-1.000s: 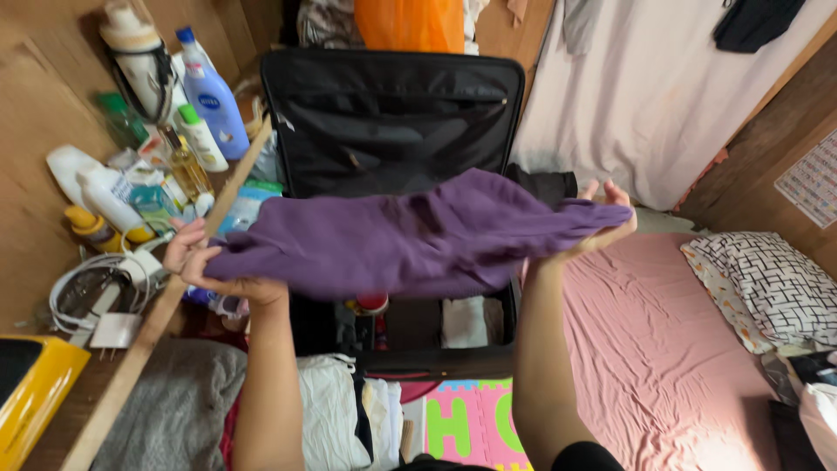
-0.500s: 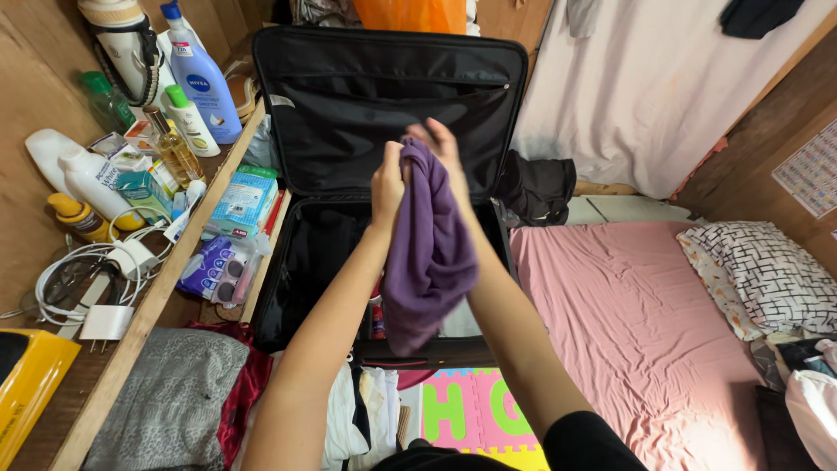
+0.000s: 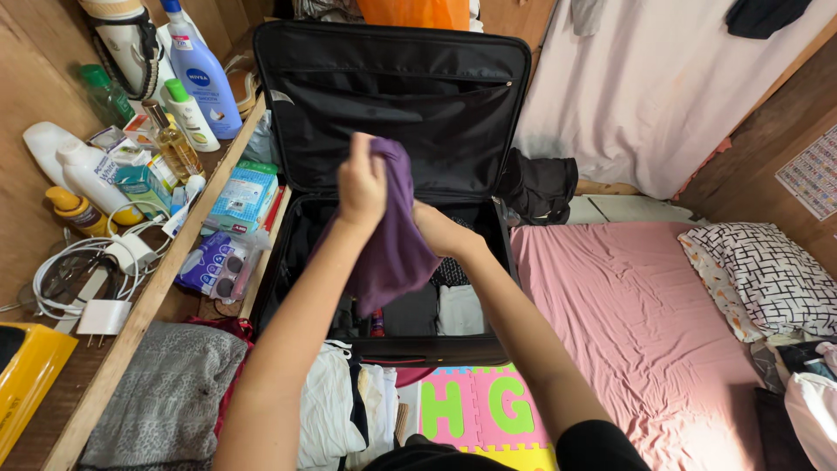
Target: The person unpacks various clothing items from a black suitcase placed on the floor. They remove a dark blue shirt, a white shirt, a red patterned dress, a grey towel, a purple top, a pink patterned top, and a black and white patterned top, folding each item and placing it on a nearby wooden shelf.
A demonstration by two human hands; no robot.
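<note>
Pinched at its top fold by the left hand [image 3: 360, 185] and gathered lower by the right hand [image 3: 434, 228], the purple garment [image 3: 394, 234] hangs above the open black suitcase [image 3: 392, 113], seemingly light, soft and limp, best gripped along folded edges.

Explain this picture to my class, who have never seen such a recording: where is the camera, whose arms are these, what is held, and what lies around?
The camera sits on a person's head and looks down, so both bare arms are the wearer's own. The left hand grips the top of a purple garment; the right hand holds it lower, partly hidden behind the cloth. Beneath lies an open black suitcase with folded clothes inside. On the left, a wooden shelf carries bottles, cables and packets. On the right is a pink mattress with a patterned pillow.
</note>
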